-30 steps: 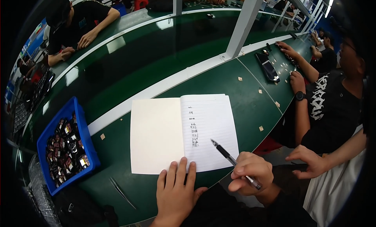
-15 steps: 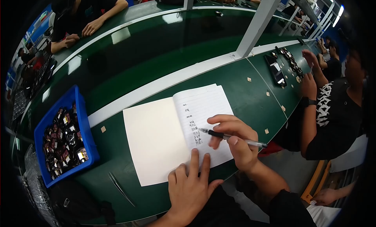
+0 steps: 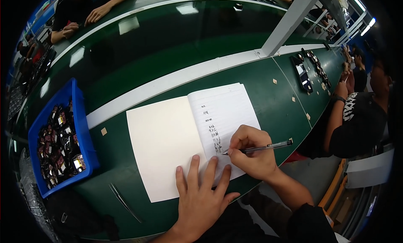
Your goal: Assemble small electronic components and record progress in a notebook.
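Observation:
An open notebook [image 3: 180, 129] lies on the green table [image 3: 268, 96], its left page blank and its right page lined with some handwriting. My right hand [image 3: 252, 150] grips a black pen [image 3: 262, 148], whose tip touches the lower part of the written page. My left hand [image 3: 200, 197] lies flat, fingers spread, on the notebook's near edge across the spine.
A blue bin [image 3: 58, 138] with several small electronic parts stands at the left. Metal tweezers [image 3: 125, 202] lie near the front edge. A white post [image 3: 289, 20] rises at the back right. A person in black [image 3: 357, 117] works at the right beside small devices [image 3: 303, 75].
My right hand carried the pen from off the page's right edge onto the lined page and now writes. My left hand stayed at the near edge. The view shifted closer.

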Demonstrator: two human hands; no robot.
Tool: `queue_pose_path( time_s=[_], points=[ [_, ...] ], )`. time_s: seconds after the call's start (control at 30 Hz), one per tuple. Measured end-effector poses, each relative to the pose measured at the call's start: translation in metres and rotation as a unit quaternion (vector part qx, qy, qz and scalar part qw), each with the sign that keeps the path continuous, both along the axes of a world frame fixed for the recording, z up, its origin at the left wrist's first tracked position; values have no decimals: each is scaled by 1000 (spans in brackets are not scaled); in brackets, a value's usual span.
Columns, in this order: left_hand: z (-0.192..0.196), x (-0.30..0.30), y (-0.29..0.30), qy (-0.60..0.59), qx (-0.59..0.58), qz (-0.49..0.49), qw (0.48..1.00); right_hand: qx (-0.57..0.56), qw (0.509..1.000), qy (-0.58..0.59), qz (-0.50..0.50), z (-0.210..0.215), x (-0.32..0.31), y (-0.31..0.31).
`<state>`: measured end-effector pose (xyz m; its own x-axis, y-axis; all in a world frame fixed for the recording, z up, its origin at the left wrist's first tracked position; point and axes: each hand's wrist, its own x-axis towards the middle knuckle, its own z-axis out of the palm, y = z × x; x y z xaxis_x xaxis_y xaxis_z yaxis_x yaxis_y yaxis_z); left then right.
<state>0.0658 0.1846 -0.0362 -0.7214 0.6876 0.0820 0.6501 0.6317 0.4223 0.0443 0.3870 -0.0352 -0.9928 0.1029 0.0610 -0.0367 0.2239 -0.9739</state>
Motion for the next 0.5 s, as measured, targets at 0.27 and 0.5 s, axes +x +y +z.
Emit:
queue_pose_path(
  time_s=[0.27, 0.5],
  points=[
    [-2, -4, -1, -2, 10, 17, 1000, 99, 991, 83, 19, 1, -10, -4],
    [-7, -3, -1, -1, 14, 29, 999, 128, 986, 99, 42, -6, -12, -1]
  ],
)
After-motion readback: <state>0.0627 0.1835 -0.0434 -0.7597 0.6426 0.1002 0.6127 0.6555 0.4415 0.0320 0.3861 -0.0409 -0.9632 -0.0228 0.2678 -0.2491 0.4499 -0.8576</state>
